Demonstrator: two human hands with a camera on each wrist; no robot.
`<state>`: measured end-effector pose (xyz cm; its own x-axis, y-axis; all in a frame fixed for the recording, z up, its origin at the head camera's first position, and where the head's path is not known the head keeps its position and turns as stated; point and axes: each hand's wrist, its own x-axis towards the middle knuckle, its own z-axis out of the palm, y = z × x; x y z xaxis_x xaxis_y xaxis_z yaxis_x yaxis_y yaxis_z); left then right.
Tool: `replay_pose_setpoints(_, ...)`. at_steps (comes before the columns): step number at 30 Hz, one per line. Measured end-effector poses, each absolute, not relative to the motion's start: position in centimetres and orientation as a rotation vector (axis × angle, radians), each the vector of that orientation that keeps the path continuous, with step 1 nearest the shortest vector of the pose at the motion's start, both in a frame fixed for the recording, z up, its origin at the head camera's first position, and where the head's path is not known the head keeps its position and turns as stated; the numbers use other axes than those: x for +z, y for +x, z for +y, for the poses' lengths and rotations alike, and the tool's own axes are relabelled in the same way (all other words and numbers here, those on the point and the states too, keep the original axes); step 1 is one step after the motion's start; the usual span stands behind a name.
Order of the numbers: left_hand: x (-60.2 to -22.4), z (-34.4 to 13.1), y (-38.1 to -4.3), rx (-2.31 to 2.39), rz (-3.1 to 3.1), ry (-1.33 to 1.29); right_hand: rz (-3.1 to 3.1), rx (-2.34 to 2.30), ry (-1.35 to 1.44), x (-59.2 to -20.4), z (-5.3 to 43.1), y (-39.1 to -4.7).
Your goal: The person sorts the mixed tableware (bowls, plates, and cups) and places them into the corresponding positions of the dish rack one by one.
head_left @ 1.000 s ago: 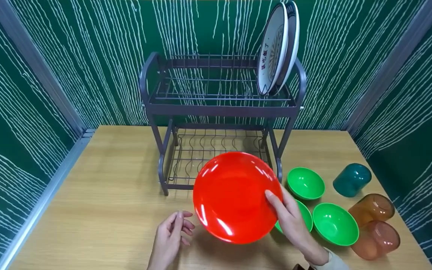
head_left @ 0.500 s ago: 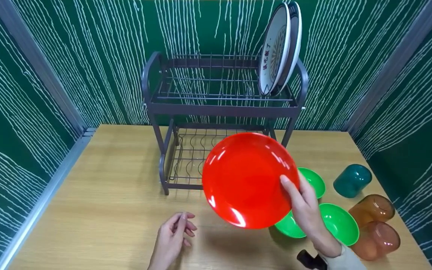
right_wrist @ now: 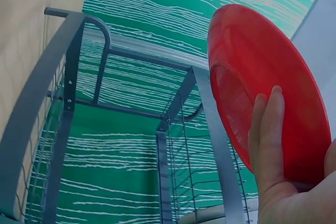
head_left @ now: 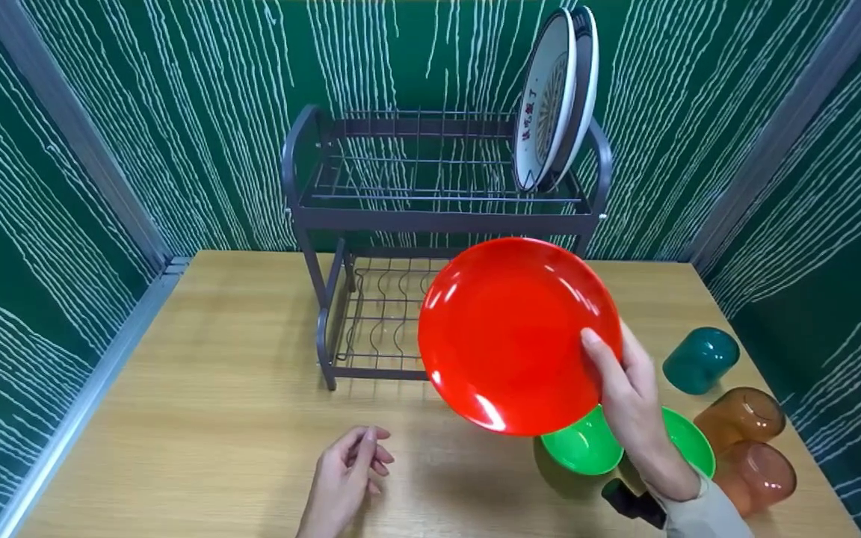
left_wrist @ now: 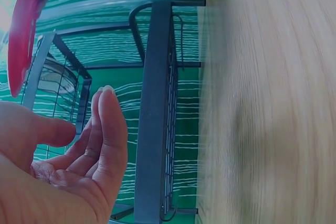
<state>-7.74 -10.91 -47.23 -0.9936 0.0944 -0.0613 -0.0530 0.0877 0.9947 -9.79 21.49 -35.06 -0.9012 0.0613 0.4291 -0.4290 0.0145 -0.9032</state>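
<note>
A round red plate (head_left: 513, 329) is held by my right hand (head_left: 628, 396), thumb on its upper face and fingers spread under its base, as the right wrist view shows. The plate hovers in front of the right part of the two-tier dish rack (head_left: 445, 219), hiding some of its lower tier. Over the tabletop, left of the plate, my left hand (head_left: 344, 474) holds nothing, its fingers loosely bent. Two white patterned plates (head_left: 548, 112) stand upright at the right end of the rack's top tier.
Green bowls (head_left: 584, 444) sit below and behind my right arm, partly covered. Along the table's right side are a teal cup (head_left: 702, 360), an amber cup (head_left: 744, 413) and a pinkish cup (head_left: 759, 474). Green patterned walls enclose the wooden table (head_left: 176, 418) on its sides and back.
My right hand has carried the red plate up and to the right, from low before the rack. One green bowl is now hidden behind it. My left hand has barely moved.
</note>
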Motion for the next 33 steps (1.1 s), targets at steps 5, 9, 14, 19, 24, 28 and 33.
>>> replay_pose_setpoints(5, -47.3, -11.0, -7.7, 2.049, 2.225, 0.038, -1.914, 1.934, 0.387, -34.3, 21.8, -10.0)
replay_pose_setpoints(9, -47.3, -11.0, -7.7, 2.041, 2.214, 0.018, -1.887, 1.889, 0.393, -33.5, 22.1, -10.3)
replay_pose_setpoints(14, -47.5, -10.9, -7.6, 2.043, 2.209, 0.013, -1.857, 1.832, 0.362, -32.3, 22.4, -10.6)
replay_pose_setpoints(19, -47.7, -10.9, -7.6, 2.044, 2.212, 0.035, -1.801, 1.832, 0.323, -31.3, 22.8, -10.9)
replay_pose_setpoints(24, -47.8, -11.0, -7.6, 2.036, 2.235, 0.064, -1.741, 1.805, 0.332, -30.2, 23.3, -11.2)
replay_pose_setpoints(28, -47.8, -11.0, -7.5, 2.030, 2.251, 0.073, -1.679, 1.763, 0.374, -29.2, 23.5, -11.7)
replay_pose_setpoints(33, -47.8, -11.0, -7.5, 2.039, 2.232, 0.067, -1.587, 1.767, 0.431, -28.2, 23.6, -12.3)
